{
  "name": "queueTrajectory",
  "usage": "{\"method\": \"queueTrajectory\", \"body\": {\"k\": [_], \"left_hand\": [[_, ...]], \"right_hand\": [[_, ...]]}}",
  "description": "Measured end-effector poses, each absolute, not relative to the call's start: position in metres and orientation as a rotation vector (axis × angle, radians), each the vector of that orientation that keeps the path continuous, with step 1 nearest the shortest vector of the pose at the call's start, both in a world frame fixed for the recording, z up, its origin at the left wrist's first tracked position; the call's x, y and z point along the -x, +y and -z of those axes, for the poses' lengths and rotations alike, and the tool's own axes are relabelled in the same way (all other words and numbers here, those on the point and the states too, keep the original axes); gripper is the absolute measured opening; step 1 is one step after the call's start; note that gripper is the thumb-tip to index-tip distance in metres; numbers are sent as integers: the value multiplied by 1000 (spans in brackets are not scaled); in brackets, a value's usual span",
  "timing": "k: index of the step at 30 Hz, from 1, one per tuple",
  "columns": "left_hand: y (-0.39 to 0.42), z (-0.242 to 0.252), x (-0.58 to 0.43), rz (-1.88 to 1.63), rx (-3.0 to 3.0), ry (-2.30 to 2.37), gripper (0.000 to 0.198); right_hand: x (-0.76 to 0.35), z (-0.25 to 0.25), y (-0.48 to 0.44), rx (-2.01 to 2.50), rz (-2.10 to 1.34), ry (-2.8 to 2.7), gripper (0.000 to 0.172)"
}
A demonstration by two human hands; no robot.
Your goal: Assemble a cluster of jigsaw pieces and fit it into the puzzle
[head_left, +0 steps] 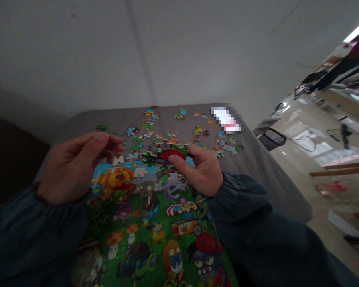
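Note:
My right hand (pixel 202 167) pinches a joined section of jigsaw puzzle (pixel 170 153) between thumb and fingers, above the upper edge of a large puzzle picture. A red cap and a wheel show on that section. My left hand (pixel 77 163) is held over the picture's upper left, fingers loosely bent and apart, with nothing visible in them. Just under its fingertips is a pale puzzle-piece shape (pixel 119 160), and another pale shape (pixel 140 172) lies over the picture nearby. The puzzle picture (pixel 158 233) has cartoon plants and zombies on green; my sleeves hide part of its sides.
Loose puzzle pieces (pixel 148 127) are scattered across the grey cloth-covered table (pixel 257 175) beyond the picture. A phone (pixel 225 119), blurred out, lies at the back right. A pale wall (pixel 182 59) rises behind the table. Clutter stands on the floor (pixel 302 159) to the right.

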State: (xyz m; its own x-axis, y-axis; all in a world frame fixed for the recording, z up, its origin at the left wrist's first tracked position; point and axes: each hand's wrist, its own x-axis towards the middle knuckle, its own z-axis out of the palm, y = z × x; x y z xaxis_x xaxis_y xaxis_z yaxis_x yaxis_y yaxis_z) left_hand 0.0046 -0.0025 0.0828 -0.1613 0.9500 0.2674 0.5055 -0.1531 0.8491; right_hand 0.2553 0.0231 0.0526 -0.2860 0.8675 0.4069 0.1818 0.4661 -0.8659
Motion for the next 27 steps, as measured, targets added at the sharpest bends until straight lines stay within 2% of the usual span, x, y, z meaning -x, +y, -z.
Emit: {"method": "queueTrajectory", "body": {"k": [3, 6, 10, 17, 22, 27], "left_hand": [[2, -86, 8, -1199, -1755, 1768, 29], [9, -83, 18, -774, -2064, 1879, 34], [18, -71, 31, -419, -2344, 1652, 42], [32, -45, 60, -43, -2324, 1812, 56], [43, -30, 74, -49, -2263, 1787, 50], [40, -43, 64, -180, -2127, 2004, 50]], "right_hand": [[-255, -54, 23, 893, -854, -1760, 25], [-255, -56, 23, 870, -798, -1782, 24], [-255, -58, 23, 828, -739, -1810, 23], [-256, -59, 23, 798, -697, -1822, 25], [-256, -60, 23, 777, -692, -1821, 23], [-256, -59, 23, 794, -697, -1813, 23]]}}
